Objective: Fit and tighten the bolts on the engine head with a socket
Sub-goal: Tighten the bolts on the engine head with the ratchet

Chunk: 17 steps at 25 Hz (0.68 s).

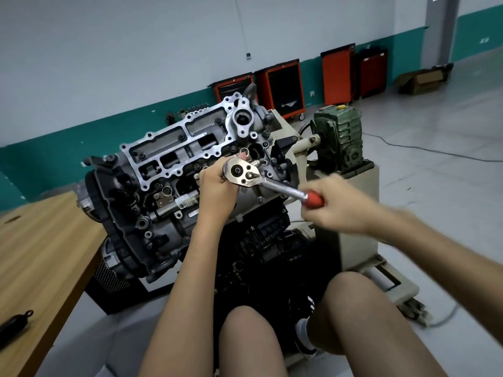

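1. The engine head (185, 148) sits tilted on a beige stand (362, 251), just above the middle of the view; its bright rim faces the camera; dark bolts (181, 137) stand in its top face.
2. A chrome ratchet (241, 172) lies against the head's 4 o'clock corner; its round end faces up; its shaft runs out toward 4 o'clock to a red grip (315, 200); the socket beneath it is hidden.
3. The left hand (216, 187) comes up from 6 o'clock; its fingers are curled round the ratchet's round end from the 9 o'clock side, holding it.
4. The right hand (336, 209) is blurred; its fingers are wrapped round the red grip, at 3 o'clock from the left hand.
5. A wooden table (40, 240) stands at 8 o'clock of the engine; a black tool (13, 326) lies on it near the frame's left edge.
6. A green gearbox (340, 137) sits on the stand at 3 o'clock of the head; red tool cabinets (283, 88) line the far wall at 1 o'clock; a cardboard box (424, 80) lies on the floor at 2 o'clock.
7. Two bare knees (245, 330) fill the view at 6 o'clock.
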{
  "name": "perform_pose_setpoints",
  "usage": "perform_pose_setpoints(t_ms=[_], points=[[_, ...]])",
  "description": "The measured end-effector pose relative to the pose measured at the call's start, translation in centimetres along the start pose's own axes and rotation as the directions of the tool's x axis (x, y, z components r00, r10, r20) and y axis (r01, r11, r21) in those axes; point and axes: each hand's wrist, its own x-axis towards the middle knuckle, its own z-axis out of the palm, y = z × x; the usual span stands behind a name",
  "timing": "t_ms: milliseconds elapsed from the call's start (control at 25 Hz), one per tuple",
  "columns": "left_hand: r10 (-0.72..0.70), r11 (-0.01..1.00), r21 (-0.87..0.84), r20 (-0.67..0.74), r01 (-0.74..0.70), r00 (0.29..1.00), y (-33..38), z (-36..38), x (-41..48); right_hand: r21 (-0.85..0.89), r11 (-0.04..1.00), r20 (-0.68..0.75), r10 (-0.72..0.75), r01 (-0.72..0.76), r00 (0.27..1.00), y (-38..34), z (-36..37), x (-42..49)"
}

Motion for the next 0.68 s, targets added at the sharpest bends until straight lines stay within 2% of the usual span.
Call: perform_pose_setpoints(t_ms=[80, 160, 240, 280, 320, 360, 480, 520, 600, 680], points=[[-0.008, 1.000, 0.008, -0.017, 0.008, 1.000, 0.0, 0.2, -0.1, 0.300, 0.952, -0.080, 0.090, -0.062, 0.993, -1.7, 5.4, -2.4], [-0.010, 1.000, 0.018, -0.035, 0.010, 0.999, 0.2, 0.2, -0.1, 0.598, 0.792, -0.109, 0.232, -0.123, 0.967, -4.8, 10.1, -3.4], [-0.013, 1.000, -0.010, -0.019, 0.012, 1.000, 0.2, 0.1, 0.0, 0.761, 0.637, -0.087, 0.294, -0.127, 0.952, -7.5, 13.0, -3.1], [-0.008, 1.000, -0.009, -0.001, 0.008, 1.000, 0.2, 0.1, 0.0, 0.781, 0.608, -0.059, 0.296, -0.140, 0.953, -7.9, 13.4, -3.0], [0.000, 1.000, 0.009, 0.009, 0.000, 1.000, 0.4, 0.0, 0.0, 0.749, 0.642, -0.037, 0.288, -0.165, 0.957, -7.5, 12.7, -3.1], [0.012, 1.000, 0.025, 0.011, -0.012, 1.000, 0.3, 0.0, 0.0, 0.665, 0.724, -0.027, 0.267, -0.182, 0.963, -6.2, 11.1, -3.2], [0.024, 0.999, 0.031, 0.034, -0.025, 0.999, 0.1, -0.1, 0.3, 0.229, 0.964, 0.071, 0.121, -0.134, 0.990, -1.3, 3.0, -1.9], [0.017, 0.999, 0.038, 0.046, -0.019, 0.999, 0.1, -0.1, 0.5, 0.072, 0.994, 0.097, 0.074, -0.081, 0.992, -0.2, -0.1, -0.8], [0.021, 0.999, 0.042, 0.035, -0.022, 0.999, 0.1, 0.0, 0.6, -0.185, 0.982, 0.069, -0.026, 0.039, 0.997, 0.4, -4.5, 1.7], [0.016, 1.000, 0.007, -0.009, -0.016, 1.000, -0.1, 0.0, 0.3, -0.276, 0.957, 0.022, -0.087, 0.089, 0.996, 0.5, -5.1, 2.7]])
